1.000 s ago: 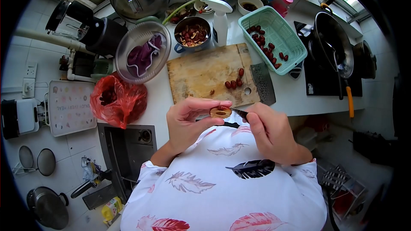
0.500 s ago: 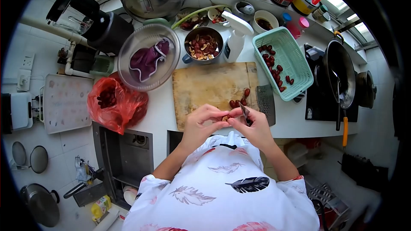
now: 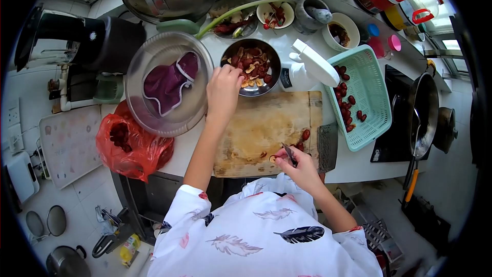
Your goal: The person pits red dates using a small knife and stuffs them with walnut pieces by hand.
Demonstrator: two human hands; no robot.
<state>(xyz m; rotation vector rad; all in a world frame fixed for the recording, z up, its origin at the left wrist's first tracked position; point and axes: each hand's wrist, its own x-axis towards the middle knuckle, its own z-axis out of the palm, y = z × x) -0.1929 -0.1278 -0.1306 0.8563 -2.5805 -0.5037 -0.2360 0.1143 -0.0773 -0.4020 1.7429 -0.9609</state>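
Here I logged the left hand (image 3: 224, 85) nearer the bowl (image 3: 274, 60), at its eight-o'clock side, grasp unclear, while the right hand (image 3: 301, 167), off at five o'clock, held a date piece (image 3: 272, 159) and a knife (image 3: 289, 154) pointing toward eleven.

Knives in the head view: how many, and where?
2: a small knife in the right hand, and a broad-bladed cleaver at the right edge of the wooden cutting board. Others could be hidden among the clutter.
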